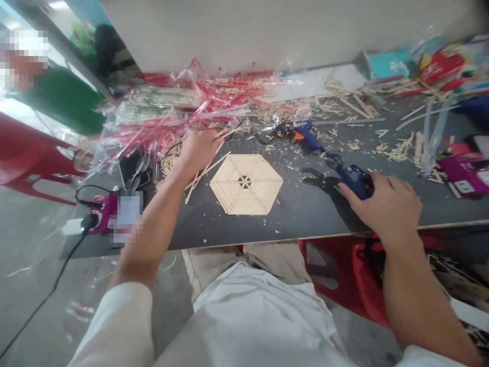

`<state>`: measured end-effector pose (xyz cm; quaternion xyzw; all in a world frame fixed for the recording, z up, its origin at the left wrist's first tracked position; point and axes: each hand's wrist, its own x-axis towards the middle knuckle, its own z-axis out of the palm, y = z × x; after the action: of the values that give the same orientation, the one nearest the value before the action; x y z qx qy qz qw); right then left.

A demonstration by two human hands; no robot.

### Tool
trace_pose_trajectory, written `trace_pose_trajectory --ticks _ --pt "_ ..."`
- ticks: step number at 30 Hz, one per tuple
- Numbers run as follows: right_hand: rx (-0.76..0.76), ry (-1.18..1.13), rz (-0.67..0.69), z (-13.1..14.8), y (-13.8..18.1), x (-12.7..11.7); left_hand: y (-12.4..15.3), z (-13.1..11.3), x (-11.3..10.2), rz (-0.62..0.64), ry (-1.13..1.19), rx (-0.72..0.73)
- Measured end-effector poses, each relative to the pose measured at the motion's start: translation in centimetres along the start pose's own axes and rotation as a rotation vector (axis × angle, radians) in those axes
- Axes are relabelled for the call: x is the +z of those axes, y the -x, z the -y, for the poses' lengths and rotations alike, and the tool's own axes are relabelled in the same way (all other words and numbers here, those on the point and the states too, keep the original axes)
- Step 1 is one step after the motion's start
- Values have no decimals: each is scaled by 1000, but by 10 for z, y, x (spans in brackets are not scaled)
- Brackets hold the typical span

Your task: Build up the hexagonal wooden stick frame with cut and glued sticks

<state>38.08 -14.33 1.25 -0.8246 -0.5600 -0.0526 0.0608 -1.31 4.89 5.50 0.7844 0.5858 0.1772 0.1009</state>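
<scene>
Partly hidden by its own back, the left hand [200,148] bends over loose sticks [197,179] toward the rear of the bench [229,232], left of its middle; the fingertips are out of sight, so I cannot tell whether they pinch a stick. The right hand [395,201], well apart from it near the front edge, is wrapped around a dark blue tool [353,178]. Palm and fingers cover the tool's near end, and blur makes its curved tip hard to make out. Plastic wrappers [214,94] heaped along the rear edge glare enough to mask some of what lies among them. A pixelated patch obscures a flat item near the front left corner, beside a purple power strip [101,213].

Between the hands, just in from the front edge, a hexagonal stick panel [244,200] lies flat and in full view. Two corners point left and right, setting its corner-to-corner axis roughly along the front edge; two straight sides face the front and rear edges. The dark blue tool slants, its tip toward the rear left. Behind it, a blue glue gun [305,128] lies among wood scraps.
</scene>
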Motion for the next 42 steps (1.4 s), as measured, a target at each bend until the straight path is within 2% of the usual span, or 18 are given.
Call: trace_pose_trajectory --ticks 2,5,8,11,16,20,23,26,28,29,31,33,35,37,42 --pt "13 -6 13 -7 0 8 -13 4 11 -26 2 -16" --pt "-1 -11 -39 -19 -3 22 -24 5 22 -46 -43 -39" --pt "-64 22 -139 -31 -6 37 -28 2 30 -11 -124 -84" --pt "-123 51 -166 -39 -9 45 -30 -2 38 22 -193 -171" --pt "-108 90 -61 -37 -10 34 -30 1 50 -49 -109 -204" --pt "-48 80 87 -30 -10 20 -27 10 46 -175 47 -115" --pt "-10 96 193 -22 -16 7 -20 9 44 -258 272 -26" --pt "-157 13 144 1 -29 -13 -4 -3 47 -211 584 70" --pt "-319 -265 49 33 -40 -25 10 -16 52 -76 751 99" --pt "-370 -456 44 53 -47 -29 16 -22 55 11 826 103" --pt "-504 -782 183 98 -59 -30 27 -31 59 144 938 118" --pt "-621 -964 313 141 -70 -20 34 -35 64 206 986 161" --pt "-652 -1100 317 173 -78 -3 37 -33 68 222 979 191" --pt "-678 -1236 294 192 -79 15 37 -28 72 211 943 211" --pt "-610 -1431 194 194 -72 37 32 -20 78 64 785 354"
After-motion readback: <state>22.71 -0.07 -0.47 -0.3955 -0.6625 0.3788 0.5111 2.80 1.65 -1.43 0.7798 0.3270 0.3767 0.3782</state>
